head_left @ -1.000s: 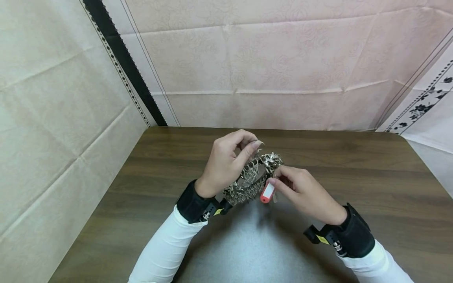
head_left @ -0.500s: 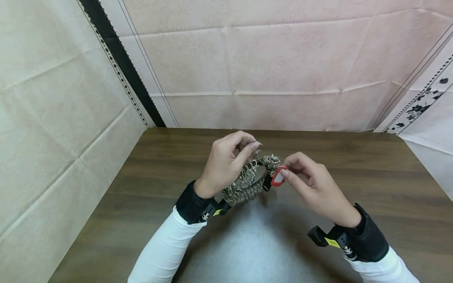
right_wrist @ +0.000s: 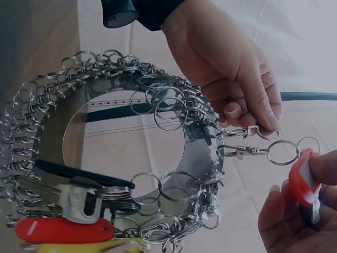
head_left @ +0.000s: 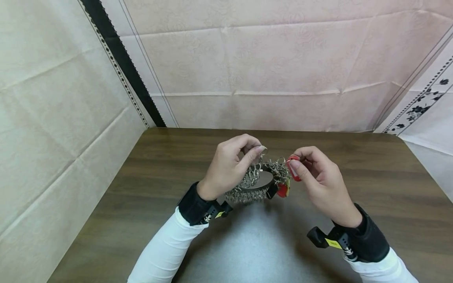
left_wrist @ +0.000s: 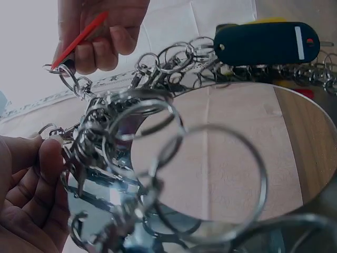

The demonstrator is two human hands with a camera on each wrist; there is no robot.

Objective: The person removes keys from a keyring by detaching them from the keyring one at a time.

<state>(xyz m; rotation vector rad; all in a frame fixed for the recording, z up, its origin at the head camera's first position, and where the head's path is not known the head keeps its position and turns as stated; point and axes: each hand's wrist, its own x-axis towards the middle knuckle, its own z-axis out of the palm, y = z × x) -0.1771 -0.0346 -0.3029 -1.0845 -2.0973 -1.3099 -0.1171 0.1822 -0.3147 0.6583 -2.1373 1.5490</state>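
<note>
Red white-labelled tag point(right_wrist: 297, 188) is pinched by right hand point(head_left: 320, 181), super shiny clip point(right_wrist: 237, 133) on the ring-crammed round rack point(right_wrist: 51, 136) by left hand point(head_left: 230, 163).

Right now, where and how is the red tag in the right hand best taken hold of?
Probably pinch the broad faces of the red tag, coming from the person's right: it looks flat and thin, and links to a metal clasp on its left.

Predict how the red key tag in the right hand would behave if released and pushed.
The red key tag is probably stiff, resembling plastic. It is likely light, small enough for the right hand to pinch. It would probably swing: metal rings seem to link it to a swivel clasp.
</note>
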